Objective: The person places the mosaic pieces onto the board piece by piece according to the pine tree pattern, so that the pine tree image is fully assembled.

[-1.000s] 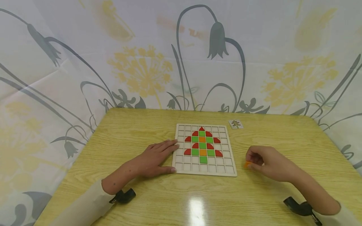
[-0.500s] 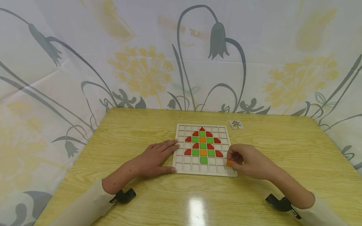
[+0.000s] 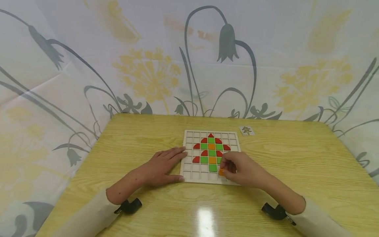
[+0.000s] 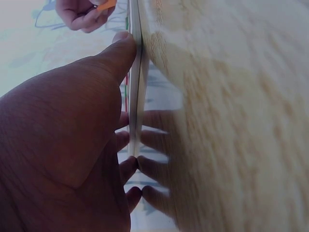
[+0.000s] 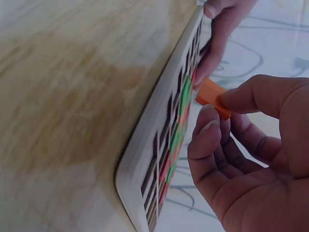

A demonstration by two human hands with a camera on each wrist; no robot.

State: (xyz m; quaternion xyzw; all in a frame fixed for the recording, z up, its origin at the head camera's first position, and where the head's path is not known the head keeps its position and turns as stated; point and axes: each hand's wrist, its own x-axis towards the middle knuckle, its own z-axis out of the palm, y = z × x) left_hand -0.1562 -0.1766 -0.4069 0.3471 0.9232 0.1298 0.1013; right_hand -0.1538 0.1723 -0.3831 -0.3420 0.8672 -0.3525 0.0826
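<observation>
My right hand (image 3: 244, 168) pinches a small orange square tile (image 3: 221, 172) between thumb and fingers. In the right wrist view the orange tile (image 5: 211, 98) is tilted and held just above the board. The pale wooden grid board (image 3: 196, 176) carries red, green and orange tiles in a tree shape. The tree's lowest piece is a green square (image 3: 212, 168), just left of the held tile. My left hand (image 3: 161, 167) lies at the board's left edge, fingertips and thumb touching it, fingers extended. The right hand hides the board's lower right part.
A small patterned picture card (image 3: 246, 130) lies beyond the board's top right corner. The wooden table (image 3: 142, 131) ends at a flower-printed curtain (image 3: 165, 39). A black wrist camera (image 3: 275, 211) hangs below each forearm.
My right hand has carried the orange tile leftward from the table at the right to over the board, close to the lowest green square. The left hand has stayed in place.
</observation>
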